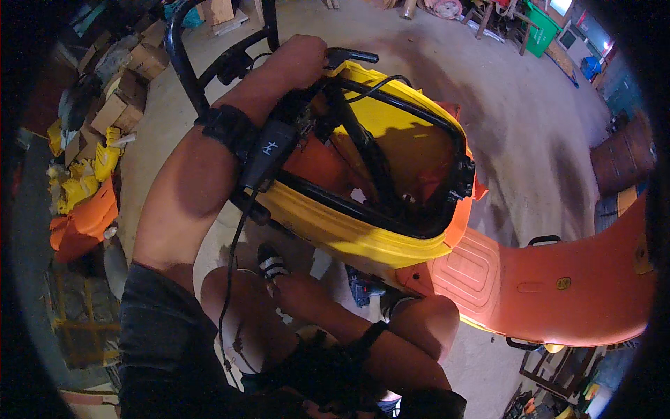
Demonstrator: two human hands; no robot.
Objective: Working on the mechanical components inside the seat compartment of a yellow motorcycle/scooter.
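Observation:
In front of me stands a yellow and orange plastic vehicle body [349, 237], with a black-edged opening that shows black tubes and a thin cable inside. My left hand [300, 59] is closed at its far left edge, around a black bar [356, 55]. A strapped black device [269, 150] sits on my left wrist and hides part of the body's near-left edge. Low between my knees, my right hand [296, 293] is curled beside the vehicle's lower side. Its fingers are partly hidden, and what they hold cannot be made out.
A long orange seat-like panel [558, 286] extends right from the body. A black tubular frame [180, 56] rises at the far left. On the floor near my feet lies a dark power tool [363, 290]. Cardboard boxes [122, 101] and yellow and orange plastic parts [87, 223] lie left.

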